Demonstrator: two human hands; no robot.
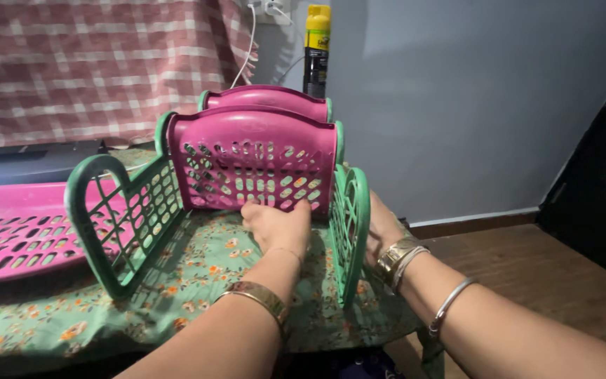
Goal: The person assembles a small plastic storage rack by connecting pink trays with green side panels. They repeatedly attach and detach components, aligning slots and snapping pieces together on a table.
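Observation:
A plastic rack stands on the table with two upright magenta perforated panels (254, 165) set between two green lattice side frames. My left hand (275, 223) reaches between the frames, its fingertips curled against the bottom edge of the nearer magenta panel. My right hand (380, 228) is outside the right green frame (351, 224), pressed against it and mostly hidden behind it. The left green frame (124, 210) leans outward. Bangles are on both my wrists.
A loose magenta perforated shelf (15, 231) lies flat at the left on the green floral tablecloth (198, 274). A yellow-capped black spray can (316, 49) stands behind the rack by the grey wall. A checked curtain hangs at the back left; wooden floor lies to the right.

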